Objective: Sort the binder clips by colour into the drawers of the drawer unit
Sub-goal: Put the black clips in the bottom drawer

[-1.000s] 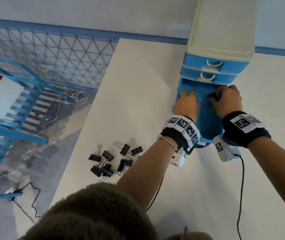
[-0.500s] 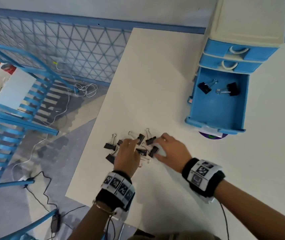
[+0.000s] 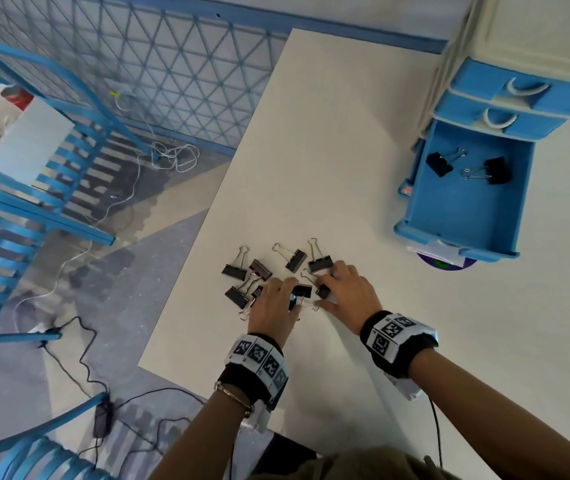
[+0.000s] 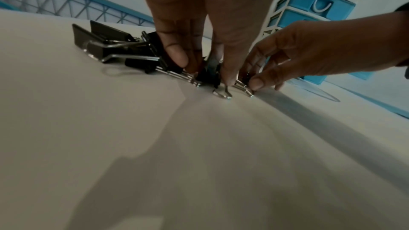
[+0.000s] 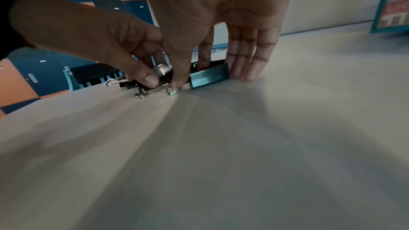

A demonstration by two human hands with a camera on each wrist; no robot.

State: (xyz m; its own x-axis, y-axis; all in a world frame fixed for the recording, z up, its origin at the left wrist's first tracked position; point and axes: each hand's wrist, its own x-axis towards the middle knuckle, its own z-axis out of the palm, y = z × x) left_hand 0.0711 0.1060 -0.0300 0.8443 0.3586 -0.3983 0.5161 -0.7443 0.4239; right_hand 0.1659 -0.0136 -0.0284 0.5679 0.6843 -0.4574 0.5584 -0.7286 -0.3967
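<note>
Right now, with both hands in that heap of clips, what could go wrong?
1. The binder clips lie tangled, wire handles overlapping, so the left hand or right hand may lift one and drag a neighbour along.
2. The heap sits near the table edge; a nudged clip could fall to the floor.
3. Most clips look alike and dark, so one of another colour could land in the open drawer among the black ones.

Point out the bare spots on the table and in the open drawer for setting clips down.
Bare table runs from the clip pile to the far edge, and right of the right hand. The open drawer is bare in its near half; two black clips lie at its back. Crowded: the pile under the left hand.
</note>
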